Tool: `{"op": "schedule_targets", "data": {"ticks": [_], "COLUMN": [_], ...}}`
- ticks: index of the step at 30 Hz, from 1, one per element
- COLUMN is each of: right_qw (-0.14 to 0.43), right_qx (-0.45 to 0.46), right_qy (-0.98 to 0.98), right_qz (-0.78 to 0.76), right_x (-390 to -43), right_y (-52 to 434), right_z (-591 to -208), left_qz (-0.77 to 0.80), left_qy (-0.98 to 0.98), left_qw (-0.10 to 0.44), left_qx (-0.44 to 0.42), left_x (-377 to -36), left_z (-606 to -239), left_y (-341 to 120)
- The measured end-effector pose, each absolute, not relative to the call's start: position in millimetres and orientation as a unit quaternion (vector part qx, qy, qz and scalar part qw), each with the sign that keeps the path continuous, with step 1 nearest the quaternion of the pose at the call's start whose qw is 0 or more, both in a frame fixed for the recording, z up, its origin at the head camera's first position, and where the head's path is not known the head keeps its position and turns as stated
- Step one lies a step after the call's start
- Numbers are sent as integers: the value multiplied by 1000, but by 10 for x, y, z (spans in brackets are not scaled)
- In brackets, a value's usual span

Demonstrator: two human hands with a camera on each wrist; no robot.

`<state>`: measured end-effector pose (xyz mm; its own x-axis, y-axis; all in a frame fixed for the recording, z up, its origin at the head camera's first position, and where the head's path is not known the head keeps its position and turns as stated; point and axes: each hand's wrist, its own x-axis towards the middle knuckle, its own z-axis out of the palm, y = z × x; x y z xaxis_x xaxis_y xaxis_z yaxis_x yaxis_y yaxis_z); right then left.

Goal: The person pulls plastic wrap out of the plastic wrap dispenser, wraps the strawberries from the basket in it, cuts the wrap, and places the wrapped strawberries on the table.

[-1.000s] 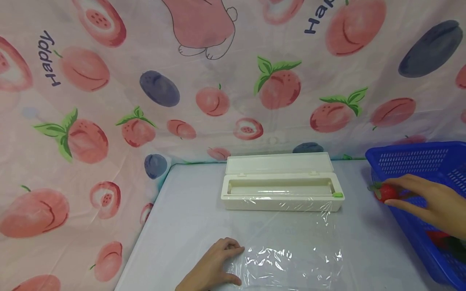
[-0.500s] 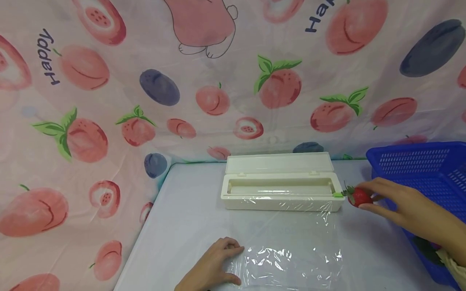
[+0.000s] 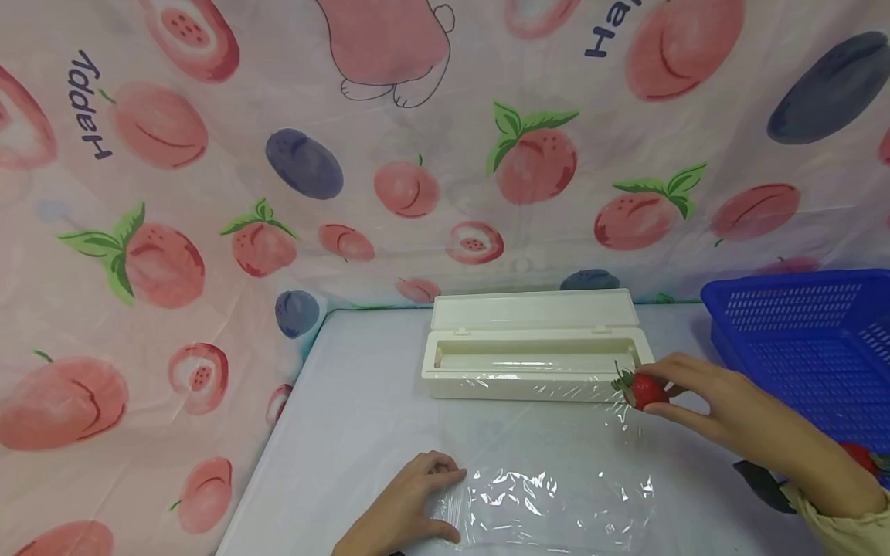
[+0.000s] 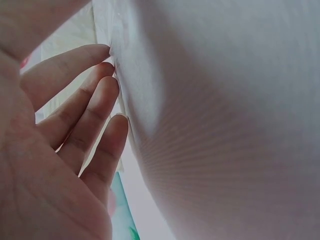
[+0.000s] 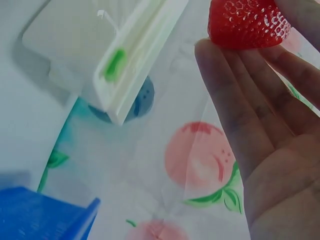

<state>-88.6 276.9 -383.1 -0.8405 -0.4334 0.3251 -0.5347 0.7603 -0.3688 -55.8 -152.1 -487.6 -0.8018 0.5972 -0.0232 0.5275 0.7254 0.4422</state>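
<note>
Right hand (image 3: 723, 405) pinches strawberry (image 3: 644, 390) between fingers (image 5: 235, 95) and thumb, in air just beside right end of open white cling-film dispenser (image 3: 531, 355), above far right corner of film sheet (image 3: 549, 494). Left hand (image 3: 406, 506) rests on sheet's near left corner, fingers (image 4: 95, 115) loosely together, pressing film to pale surface (image 3: 361, 401). Blue basket (image 3: 799, 324) at right.

I seem to be at a home-style kitchen setup: a pale table (image 3: 361, 386) with a cling-film box (image 3: 531, 355) on it, a fruit-print cloth (image 3: 208, 193) hung behind that box, a blue basket (image 3: 799, 324) to its right.
</note>
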Motion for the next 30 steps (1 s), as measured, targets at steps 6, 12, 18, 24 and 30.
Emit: {"op": "schedule_targets", "data": {"ticks": [6,12,18,24,30], "right_qw": [116,91,82,8,-22], "right_qx": [286,294,321,299,321], "right_qy": [-919,-911,-898,-904,-895], "right_qz": [245,274,290,304,310], "right_x": [-866,-830,-812,-784,-762], "right_y": [2611,2462,2330,2192,2029], "right_z": [-3926,-4016,-4110,-4161,-4289], "left_qz": [213,217,222,221,218], "left_qy": [925,924,923,925,924], "left_qw": [81,73,77,86,79], "left_qx": [303,307,306,297,305], "left_x": [-554,-542,-543,-551,-542], "left_z": [-4878,-4883,-4880,-4859,-4856], "left_y": [-1521,-1529,-1524,-1516,-1514]}}
